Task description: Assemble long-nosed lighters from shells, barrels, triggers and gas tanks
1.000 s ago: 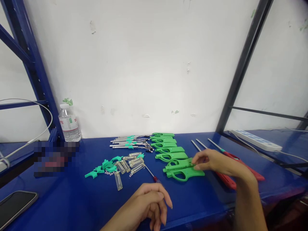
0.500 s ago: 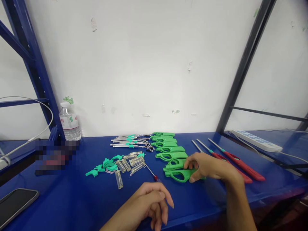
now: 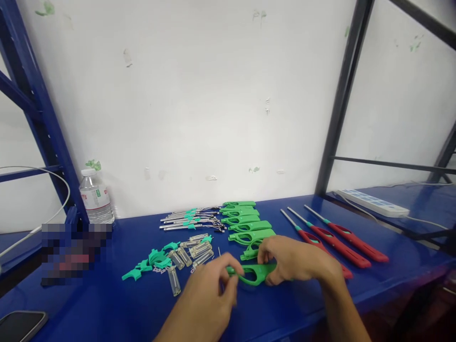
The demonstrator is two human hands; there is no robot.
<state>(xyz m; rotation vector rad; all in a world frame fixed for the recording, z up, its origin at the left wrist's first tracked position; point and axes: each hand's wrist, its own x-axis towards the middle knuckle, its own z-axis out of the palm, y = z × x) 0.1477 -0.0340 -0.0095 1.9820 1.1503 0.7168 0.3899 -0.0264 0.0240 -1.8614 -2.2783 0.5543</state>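
Observation:
A green lighter casing (image 3: pixel 255 272) with a trigger loop lies low over the near middle of the table. My left hand (image 3: pixel 210 297) pinches its narrow front end between thumb and fingers. Around the casing's handle end my right hand (image 3: pixel 295 260) is closed, hiding much of that end. Just behind, another green casing (image 3: pixel 250 250) is partly covered by my right fingers. Several more green casings (image 3: pixel 245 221) lie in a column toward the wall. Left of them are clear fuel tanks (image 3: pixel 174 280), teal triggers (image 3: pixel 156 259) and metal lighter rods with wires (image 3: pixel 185 221).
Three red long-nosed lighters (image 3: pixel 340 244) lie at the right on the blue table (image 3: pixel 117 313). A water bottle (image 3: pixel 97 197) and a phone (image 3: pixel 21 325) are at the left. A white power strip (image 3: pixel 372 203) lies beyond the dark post at the right.
My left hand has moved up to the casing's front end and closed on it. My right hand has drawn this casing nearer, apart from the one behind. The view has shifted slightly.

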